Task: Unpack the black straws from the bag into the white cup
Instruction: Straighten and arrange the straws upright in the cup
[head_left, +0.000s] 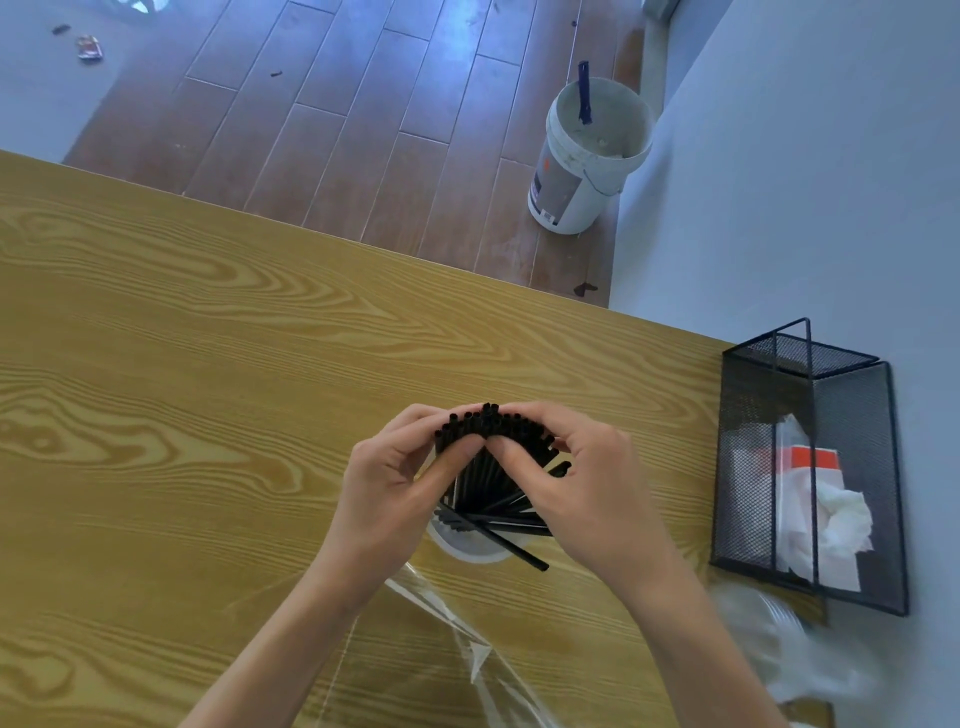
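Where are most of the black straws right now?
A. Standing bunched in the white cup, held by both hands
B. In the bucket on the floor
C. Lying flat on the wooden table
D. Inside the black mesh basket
A: the black straws stand bunched in the white cup, with the left hand and right hand pinching their tops.

Soft bluish daylight, wide-angle edge bending, blurred lower right

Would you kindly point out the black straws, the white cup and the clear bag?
black straws (493, 431), head view, on the bundle's top ends.
white cup (470, 552), head view, on its near rim.
clear bag (467, 631), head view, on the film lying on the table.
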